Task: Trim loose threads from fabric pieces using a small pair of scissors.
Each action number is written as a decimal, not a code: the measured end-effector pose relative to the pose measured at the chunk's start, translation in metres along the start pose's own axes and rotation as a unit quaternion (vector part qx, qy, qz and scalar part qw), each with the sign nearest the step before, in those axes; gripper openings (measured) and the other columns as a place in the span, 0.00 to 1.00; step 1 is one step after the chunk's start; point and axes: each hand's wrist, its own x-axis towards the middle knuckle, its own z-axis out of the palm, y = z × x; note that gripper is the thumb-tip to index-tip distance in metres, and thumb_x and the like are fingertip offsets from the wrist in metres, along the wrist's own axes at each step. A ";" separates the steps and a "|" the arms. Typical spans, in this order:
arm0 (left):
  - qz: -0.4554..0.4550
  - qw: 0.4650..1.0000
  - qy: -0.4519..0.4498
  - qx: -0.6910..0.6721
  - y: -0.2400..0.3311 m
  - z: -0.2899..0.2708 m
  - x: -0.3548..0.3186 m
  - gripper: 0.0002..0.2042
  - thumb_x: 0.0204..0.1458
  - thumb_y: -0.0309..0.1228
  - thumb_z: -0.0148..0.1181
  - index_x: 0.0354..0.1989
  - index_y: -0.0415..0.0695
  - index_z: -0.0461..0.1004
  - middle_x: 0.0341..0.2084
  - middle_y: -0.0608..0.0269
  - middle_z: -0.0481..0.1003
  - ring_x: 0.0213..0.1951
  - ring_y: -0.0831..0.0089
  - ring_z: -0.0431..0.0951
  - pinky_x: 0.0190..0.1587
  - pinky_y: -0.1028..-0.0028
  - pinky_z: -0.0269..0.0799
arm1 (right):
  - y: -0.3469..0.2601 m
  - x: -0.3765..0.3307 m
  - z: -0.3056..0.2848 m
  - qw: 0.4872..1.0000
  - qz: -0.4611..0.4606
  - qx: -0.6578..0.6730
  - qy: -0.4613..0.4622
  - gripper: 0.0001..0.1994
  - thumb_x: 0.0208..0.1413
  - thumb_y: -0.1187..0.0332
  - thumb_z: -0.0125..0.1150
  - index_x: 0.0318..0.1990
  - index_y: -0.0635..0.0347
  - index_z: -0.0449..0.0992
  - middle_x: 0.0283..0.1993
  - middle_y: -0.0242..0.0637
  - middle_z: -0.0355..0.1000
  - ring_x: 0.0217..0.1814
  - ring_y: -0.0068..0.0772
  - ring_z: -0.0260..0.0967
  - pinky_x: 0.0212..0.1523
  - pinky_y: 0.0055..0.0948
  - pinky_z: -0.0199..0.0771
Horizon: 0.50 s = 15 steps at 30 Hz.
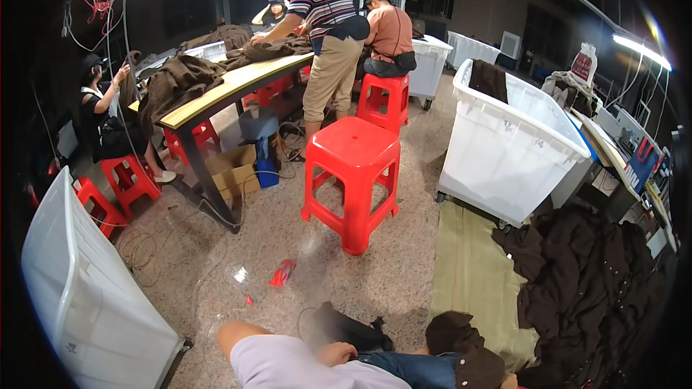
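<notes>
At the lower edge, my left hand (337,353) rests low over my lap, beside the blue denim on my leg (422,369). Its fingers are mostly hidden, so its grip does not show. Just beyond it lies a blurred dark grey cloth (342,325). A sliver of my right hand (510,382) shows at the bottom, at the edge of a dark brown garment (479,369) that lies across my knee. The rest of that hand is cut off by the picture. On the right, a large heap of dark brown garments (591,281) lies close by.
A red stool (353,145) stands ahead. White wheeled bins stand left (61,295) and right (504,148). A greenish sheet (472,266) covers floor beside the heap. Several people work around a long table (209,94) with brown garments. Cables (144,248) and red scraps (282,272) lie about.
</notes>
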 end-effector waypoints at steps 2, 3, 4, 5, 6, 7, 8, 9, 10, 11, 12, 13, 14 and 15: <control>-0.006 1.000 -0.002 0.005 0.006 -0.002 0.000 0.10 0.53 0.27 0.50 0.39 0.50 0.77 0.36 0.60 0.77 0.44 0.61 0.76 0.47 0.63 0.73 | 0.000 -0.002 0.002 1.000 -0.007 -0.003 0.001 0.13 0.59 0.69 0.45 0.38 0.58 0.80 0.40 0.44 0.77 0.44 0.43 0.75 0.43 0.35 0.75; -0.007 1.000 -0.002 0.006 0.007 -0.003 0.000 0.10 0.53 0.27 0.50 0.39 0.50 0.77 0.36 0.60 0.77 0.44 0.61 0.76 0.47 0.63 0.73 | 0.000 -0.003 0.003 1.000 -0.011 -0.005 0.001 0.13 0.59 0.69 0.45 0.38 0.58 0.80 0.40 0.44 0.77 0.44 0.43 0.75 0.43 0.35 0.75; -0.008 1.000 -0.001 0.000 0.008 -0.003 -0.002 0.10 0.53 0.26 0.50 0.40 0.50 0.77 0.36 0.60 0.77 0.44 0.61 0.76 0.47 0.63 0.73 | 0.006 -0.009 0.003 1.000 -0.015 -0.007 0.002 0.13 0.59 0.69 0.45 0.38 0.58 0.80 0.40 0.44 0.77 0.44 0.42 0.75 0.43 0.35 0.75; -0.009 1.000 -0.001 -0.005 0.009 -0.003 -0.004 0.10 0.52 0.26 0.50 0.40 0.50 0.77 0.36 0.60 0.77 0.45 0.60 0.76 0.47 0.63 0.73 | 0.004 -0.010 0.005 1.000 -0.020 -0.009 0.003 0.13 0.59 0.69 0.46 0.38 0.58 0.80 0.40 0.44 0.77 0.44 0.42 0.74 0.43 0.35 0.74; -0.011 1.000 0.000 -0.006 0.010 -0.002 -0.006 0.10 0.52 0.26 0.50 0.40 0.50 0.77 0.36 0.60 0.77 0.45 0.60 0.76 0.47 0.63 0.73 | 0.005 -0.011 0.005 1.000 -0.025 -0.012 0.003 0.13 0.59 0.69 0.46 0.38 0.58 0.80 0.40 0.44 0.77 0.44 0.42 0.74 0.43 0.35 0.74; -0.006 1.000 0.001 -0.003 0.011 -0.002 -0.006 0.11 0.52 0.26 0.50 0.40 0.50 0.77 0.36 0.60 0.77 0.45 0.61 0.76 0.47 0.64 0.73 | 0.010 -0.011 0.004 1.000 -0.028 -0.013 0.004 0.13 0.59 0.69 0.46 0.38 0.58 0.80 0.40 0.44 0.77 0.44 0.42 0.74 0.43 0.35 0.74; -0.002 1.000 0.002 -0.002 0.011 -0.001 -0.007 0.11 0.52 0.26 0.49 0.40 0.50 0.77 0.37 0.60 0.77 0.45 0.61 0.76 0.47 0.64 0.73 | 0.011 -0.014 0.004 0.999 -0.032 -0.016 0.004 0.13 0.59 0.69 0.46 0.38 0.58 0.80 0.40 0.44 0.77 0.44 0.42 0.74 0.43 0.35 0.74; -0.004 1.000 0.001 -0.004 0.010 0.003 -0.009 0.11 0.52 0.26 0.49 0.40 0.50 0.77 0.37 0.60 0.77 0.45 0.61 0.76 0.47 0.64 0.73 | 0.013 -0.018 0.004 0.999 -0.033 -0.018 0.002 0.13 0.59 0.69 0.46 0.38 0.58 0.80 0.40 0.44 0.77 0.44 0.42 0.74 0.43 0.35 0.74; 0.003 1.000 0.012 -0.010 0.006 0.006 -0.010 0.10 0.52 0.27 0.51 0.40 0.49 0.77 0.36 0.59 0.77 0.43 0.60 0.77 0.46 0.63 0.73 | 0.009 -0.019 0.003 1.000 -0.006 0.005 0.009 0.13 0.59 0.69 0.46 0.38 0.58 0.80 0.39 0.44 0.77 0.44 0.42 0.74 0.43 0.35 0.74; 0.012 1.000 0.022 -0.016 0.005 0.006 -0.009 0.09 0.52 0.28 0.52 0.39 0.49 0.78 0.35 0.58 0.78 0.42 0.59 0.77 0.46 0.62 0.73 | 0.007 -0.021 -0.001 0.999 0.024 0.028 0.017 0.13 0.59 0.69 0.46 0.38 0.58 0.80 0.39 0.44 0.77 0.44 0.42 0.74 0.43 0.35 0.74; 0.008 1.000 0.020 -0.018 0.003 0.005 -0.006 0.09 0.52 0.28 0.52 0.39 0.49 0.78 0.35 0.58 0.78 0.42 0.59 0.77 0.46 0.62 0.73 | 0.009 -0.022 -0.006 0.999 0.022 0.027 0.012 0.13 0.59 0.69 0.46 0.38 0.58 0.80 0.39 0.44 0.77 0.44 0.42 0.74 0.43 0.35 0.74; -0.004 0.999 -0.035 0.003 0.004 -0.003 0.005 0.09 0.53 0.29 0.53 0.39 0.47 0.78 0.35 0.56 0.78 0.43 0.57 0.77 0.46 0.62 0.73 | 0.014 -0.022 -0.013 1.000 -0.008 -0.012 0.013 0.13 0.59 0.69 0.45 0.38 0.58 0.80 0.39 0.44 0.77 0.44 0.42 0.74 0.43 0.36 0.74; -0.019 0.996 -0.088 0.024 0.005 -0.014 0.015 0.09 0.54 0.30 0.54 0.39 0.46 0.78 0.36 0.54 0.78 0.44 0.56 0.77 0.47 0.63 0.73 | 0.018 -0.023 -0.018 0.998 -0.043 -0.050 0.012 0.13 0.59 0.69 0.45 0.38 0.58 0.80 0.39 0.44 0.77 0.44 0.42 0.75 0.43 0.36 0.74; 0.066 0.996 0.055 0.013 0.008 -0.034 0.030 0.08 0.52 0.32 0.58 0.37 0.44 0.79 0.36 0.51 0.78 0.42 0.54 0.78 0.45 0.61 0.74 | 0.015 -0.017 -0.024 0.994 -0.075 -0.074 0.033 0.13 0.60 0.69 0.45 0.38 0.58 0.80 0.39 0.44 0.77 0.44 0.43 0.75 0.43 0.37 0.74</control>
